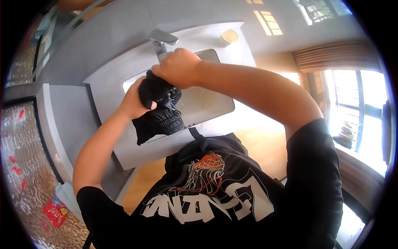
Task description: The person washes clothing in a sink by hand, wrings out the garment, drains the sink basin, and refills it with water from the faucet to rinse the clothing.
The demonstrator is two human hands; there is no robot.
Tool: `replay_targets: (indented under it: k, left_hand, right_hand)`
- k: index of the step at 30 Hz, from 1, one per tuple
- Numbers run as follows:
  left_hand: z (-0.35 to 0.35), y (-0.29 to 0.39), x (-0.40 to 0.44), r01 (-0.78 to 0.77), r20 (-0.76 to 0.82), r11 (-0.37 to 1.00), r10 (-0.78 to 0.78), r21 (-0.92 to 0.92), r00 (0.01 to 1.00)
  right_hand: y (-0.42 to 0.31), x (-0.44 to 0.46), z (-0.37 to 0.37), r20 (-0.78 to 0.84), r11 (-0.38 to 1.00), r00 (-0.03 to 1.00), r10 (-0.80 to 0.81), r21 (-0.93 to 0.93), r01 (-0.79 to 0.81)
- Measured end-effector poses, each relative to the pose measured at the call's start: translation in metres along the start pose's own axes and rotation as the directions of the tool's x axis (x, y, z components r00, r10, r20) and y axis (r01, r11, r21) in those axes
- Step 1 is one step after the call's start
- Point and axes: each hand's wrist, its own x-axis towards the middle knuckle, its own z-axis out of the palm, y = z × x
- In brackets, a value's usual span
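Observation:
Over the left part of the sink (pixel 207 97) hangs a bunched black cloth item (pixel 166 120), with a gathered, elastic-looking band along its lower part. My left hand (pixel 136 99) is closed around its left side, the thumb lying across the fabric. My right hand (pixel 180 68) grips the top of the same cloth, just below the faucet (pixel 163 38). The right hand's fingertips are partly hidden. The cloth looks shiny in places, and its lower left corner droops over the sink's front rim.
A paper cup (pixel 228 37) stands on the back right corner of the white counter (pixel 124 153). Grey wall lies behind the faucet. To the right is a bright window (pixel 348 95) with a curtain (pixel 336 56). Crinkled foil-like sheeting (pixel 25 153) covers the left side.

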Motion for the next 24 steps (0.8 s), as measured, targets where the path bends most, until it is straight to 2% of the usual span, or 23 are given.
replay_targets:
  k: [4,6,9,10,12,13,16,19,24]
  left_hand:
    - [-0.007,0.018,0.0,0.038,0.05,0.98,-0.029,-0.195,0.998]
    - [-0.01,0.027,-0.002,0.051,0.02,0.959,-0.047,-0.279,0.999]
    - [-0.02,0.044,-0.001,0.063,0.016,0.961,-0.061,-0.269,0.998]
    - [-0.024,0.049,-0.002,0.067,0.024,0.963,-0.063,-0.261,0.998]
    - [-0.023,0.054,-0.003,0.088,0.024,0.915,-0.086,-0.394,0.996]
    - [-0.023,0.055,-0.007,0.104,0.026,0.883,-0.103,-0.458,0.994]
    - [-0.028,0.07,-0.009,0.05,0.034,0.903,-0.039,-0.426,0.999]
    - [-0.031,0.078,-0.012,0.039,-0.01,0.924,-0.046,-0.381,0.999]
    - [-0.031,0.084,-0.014,0.04,0.043,0.896,-0.023,-0.443,0.999]
  right_hand:
    - [0.012,0.0,0.001,-0.259,0.992,0.959,-0.119,-0.073,0.104]
    - [0.014,0.002,0.0,-0.39,0.991,0.911,-0.133,-0.064,0.117]
    - [0.019,0.006,-0.009,-0.545,0.99,0.826,-0.143,-0.072,0.124]
    - [0.019,0.006,-0.01,-0.553,0.99,0.822,-0.138,-0.075,0.116]
    - [0.021,0.009,-0.017,-0.569,0.99,0.81,-0.14,-0.089,0.108]
    - [0.022,0.012,-0.018,-0.625,0.985,0.762,-0.172,-0.098,0.142]
    - [0.022,0.015,-0.026,-0.67,0.979,0.717,-0.192,-0.084,0.184]
    - [0.022,0.017,-0.032,-0.678,0.978,0.706,-0.203,-0.1,0.185]
    - [0.019,0.023,-0.029,-0.705,0.968,0.671,-0.231,-0.095,0.233]
